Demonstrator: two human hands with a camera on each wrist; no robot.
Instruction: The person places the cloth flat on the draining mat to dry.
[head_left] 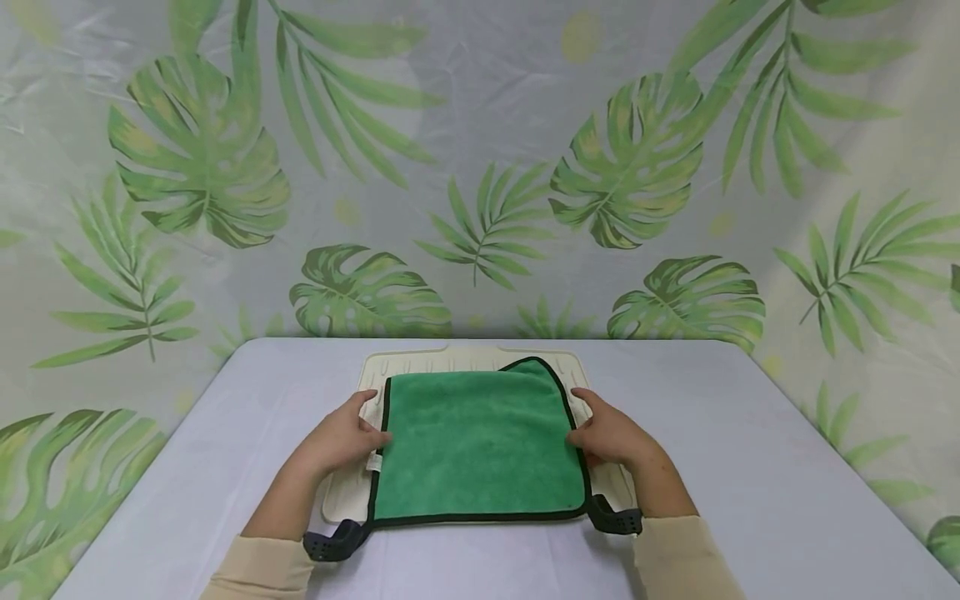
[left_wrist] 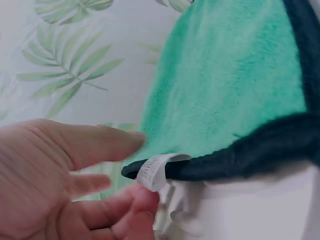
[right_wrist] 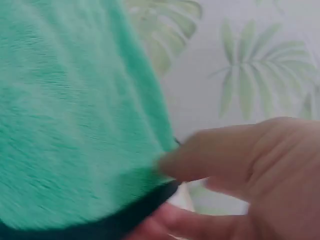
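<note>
A green plush cloth (head_left: 480, 442) with a black bound edge lies over a cream ribbed board (head_left: 450, 360), covering most of it. My left hand (head_left: 343, 437) is at the cloth's left edge, thumb over the top and fingers below, beside a small white label (left_wrist: 154, 172). On the opposite side my right hand (head_left: 611, 429) pinches the right edge, its thumb (right_wrist: 200, 155) on the green pile and fingers under the black border. The cloth's far right corner sticks up past the rest of its far edge. The middle of the board is hidden beneath.
Both stand on a table with a white cover (head_left: 712, 433). A leaf-patterned sheet (head_left: 480, 167) hangs behind the table. A black strap device is on the left wrist (head_left: 335, 542) and another on the right wrist (head_left: 615, 518).
</note>
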